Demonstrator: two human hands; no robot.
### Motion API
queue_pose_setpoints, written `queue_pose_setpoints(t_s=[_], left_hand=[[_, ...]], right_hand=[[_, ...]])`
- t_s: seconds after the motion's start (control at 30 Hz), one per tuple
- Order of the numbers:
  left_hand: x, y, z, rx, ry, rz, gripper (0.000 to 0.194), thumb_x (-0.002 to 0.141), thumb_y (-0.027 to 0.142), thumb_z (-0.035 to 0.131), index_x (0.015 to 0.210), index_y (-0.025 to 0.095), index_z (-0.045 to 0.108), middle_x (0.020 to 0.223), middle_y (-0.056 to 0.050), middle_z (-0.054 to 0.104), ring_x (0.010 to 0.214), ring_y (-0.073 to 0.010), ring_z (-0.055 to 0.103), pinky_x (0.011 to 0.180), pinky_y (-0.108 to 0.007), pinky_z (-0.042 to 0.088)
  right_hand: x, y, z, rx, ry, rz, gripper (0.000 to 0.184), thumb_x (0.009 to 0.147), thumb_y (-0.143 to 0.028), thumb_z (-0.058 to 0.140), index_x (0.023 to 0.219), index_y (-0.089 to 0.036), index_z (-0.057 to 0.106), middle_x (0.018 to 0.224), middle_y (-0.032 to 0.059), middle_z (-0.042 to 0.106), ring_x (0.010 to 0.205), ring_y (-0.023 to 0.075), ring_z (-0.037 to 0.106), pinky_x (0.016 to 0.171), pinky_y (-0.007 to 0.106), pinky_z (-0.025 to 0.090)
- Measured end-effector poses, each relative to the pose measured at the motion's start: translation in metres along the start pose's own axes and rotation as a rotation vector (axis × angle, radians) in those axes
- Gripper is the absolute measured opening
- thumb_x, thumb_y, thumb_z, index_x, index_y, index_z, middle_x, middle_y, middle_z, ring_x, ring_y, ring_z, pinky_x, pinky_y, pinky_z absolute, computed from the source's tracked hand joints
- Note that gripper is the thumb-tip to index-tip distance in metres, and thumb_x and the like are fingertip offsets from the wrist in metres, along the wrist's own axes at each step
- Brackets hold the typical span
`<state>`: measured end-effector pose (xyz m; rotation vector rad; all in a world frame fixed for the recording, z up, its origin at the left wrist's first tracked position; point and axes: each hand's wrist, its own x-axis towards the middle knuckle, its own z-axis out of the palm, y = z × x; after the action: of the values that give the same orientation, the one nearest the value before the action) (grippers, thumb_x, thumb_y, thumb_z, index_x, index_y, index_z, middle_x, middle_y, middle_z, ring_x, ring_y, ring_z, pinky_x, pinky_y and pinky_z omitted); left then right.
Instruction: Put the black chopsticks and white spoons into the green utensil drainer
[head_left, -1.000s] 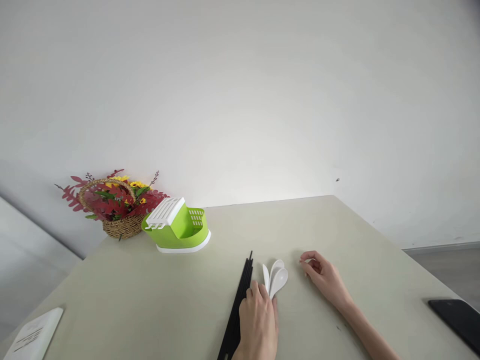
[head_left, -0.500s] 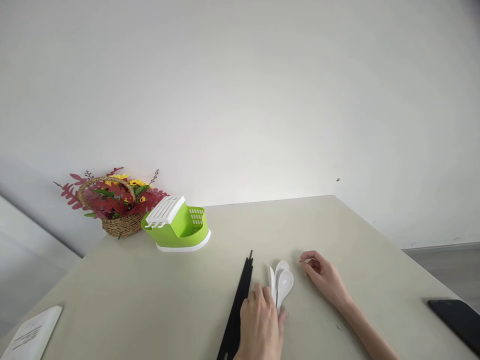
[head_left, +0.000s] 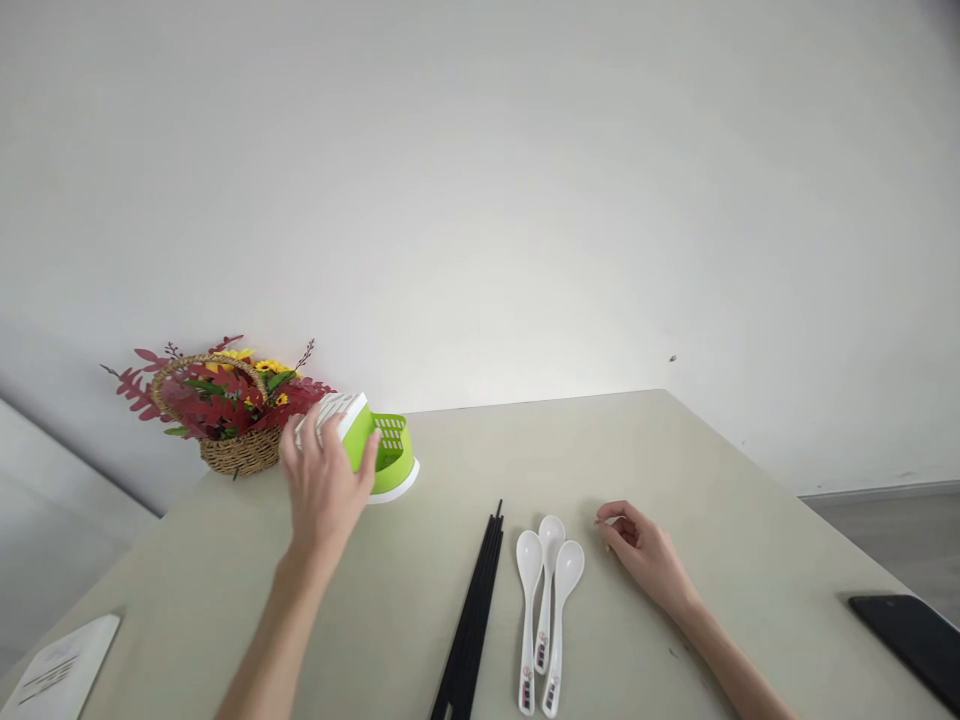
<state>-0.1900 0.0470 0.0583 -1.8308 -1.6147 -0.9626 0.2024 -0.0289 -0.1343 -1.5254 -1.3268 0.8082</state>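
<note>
My left hand (head_left: pixel 326 475) reaches over a green cutlery holder (head_left: pixel 395 470) with a white slotted top and white base. Its fingers are spread over the top and the thumb is at the right side; whether they press on it I cannot tell. Three white spoons (head_left: pixel 568 566) lie fanned side by side, bowls pointing away from me, labels on the handles. Left of them lies a bundle of black chopsticks (head_left: pixel 478 610). My right hand (head_left: pixel 641 555) rests on the table right of the spoons, fingers loosely curled, nothing visible in them.
Behind the holder stands a wicker basket (head_left: pixel 240 453) of red leaves and yellow flowers. A white flat box (head_left: pixel 64 668) lies at the table's left edge, a black phone (head_left: pixel 907 640) at the right. The wall (head_left: pixel 480 200) borders the table's (head_left: pixel 600 450) far side.
My left hand has let go of the spoons and moved left and away from me to the green holder. The spoons now lie spread out. My right hand has stayed in place.
</note>
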Motion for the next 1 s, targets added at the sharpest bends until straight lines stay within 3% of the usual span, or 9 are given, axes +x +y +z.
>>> queue_pose_setpoints(t_s=[0.07,0.17,0.23,0.33,0.47,0.67,1.0], left_hand=[[0.01,-0.03,0.01,0.021,0.015,-0.006,0.06,0.1,0.052,0.045,0.135,0.003,0.051,0.151,-0.031,0.047,0.148,-0.0449,0.032,0.121,-0.062,0.027],[0.013,-0.062,0.028,0.017,-0.08,0.043,0.064,0.1,0.05,0.042,0.139,0.0,0.047,0.146,-0.033,0.053,0.14,-0.0436,0.045,0.116,-0.06,0.035],[0.011,-0.071,0.037,0.035,-0.113,0.075,0.061,0.101,0.047,0.04,0.14,0.002,0.048,0.145,-0.032,0.056,0.135,-0.0418,0.051,0.114,-0.059,0.038],[0.008,-0.068,0.04,0.082,-0.107,0.059,0.056,0.101,0.045,0.042,0.139,0.006,0.054,0.146,-0.028,0.059,0.131,-0.0411,0.056,0.109,-0.057,0.043],[0.007,-0.041,0.036,0.12,-0.141,0.028,0.057,0.099,0.048,0.048,0.137,0.008,0.06,0.146,-0.024,0.061,0.122,-0.042,0.06,0.098,-0.052,0.051],[0.003,0.022,0.041,0.102,-0.221,0.053,0.06,0.1,0.052,0.049,0.144,0.013,0.059,0.153,-0.021,0.056,0.116,-0.0409,0.067,0.086,-0.048,0.057],[-0.011,0.127,0.057,0.019,-0.327,0.138,0.069,0.104,0.063,0.04,0.153,0.017,0.052,0.159,-0.023,0.049,0.086,-0.03,0.077,0.063,-0.037,0.059]], right_hand=[[0.0,-0.001,0.0,-0.004,0.002,0.002,0.019,0.087,-0.039,0.058,0.096,-0.024,0.066,0.066,-0.0037,0.059,0.065,0.0193,0.056,0.062,0.031,0.04],[0.0,0.0,0.0,-0.014,0.0,-0.002,0.019,0.088,-0.04,0.058,0.096,-0.024,0.066,0.066,-0.0037,0.06,0.064,0.0189,0.056,0.063,0.03,0.041],[0.0,0.0,0.0,-0.027,-0.001,0.002,0.02,0.089,-0.041,0.057,0.097,-0.025,0.065,0.066,-0.0038,0.06,0.064,0.0186,0.056,0.062,0.03,0.042],[-0.001,0.001,0.0,-0.052,-0.012,0.01,0.02,0.09,-0.042,0.055,0.098,-0.025,0.064,0.066,-0.0038,0.06,0.063,0.0185,0.055,0.062,0.03,0.042],[-0.003,0.002,0.0,-0.092,-0.018,0.012,0.02,0.088,-0.042,0.056,0.098,-0.026,0.064,0.067,-0.004,0.059,0.062,0.018,0.054,0.061,0.03,0.043],[-0.003,-0.001,0.001,-0.105,-0.015,0.008,0.022,0.087,-0.042,0.056,0.096,-0.025,0.065,0.067,-0.0035,0.059,0.06,0.0172,0.052,0.059,0.03,0.042],[-0.004,-0.003,0.001,-0.122,-0.015,0.01,0.019,0.087,-0.041,0.055,0.094,-0.026,0.064,0.066,-0.0041,0.059,0.061,0.017,0.05,0.059,0.028,0.042]])
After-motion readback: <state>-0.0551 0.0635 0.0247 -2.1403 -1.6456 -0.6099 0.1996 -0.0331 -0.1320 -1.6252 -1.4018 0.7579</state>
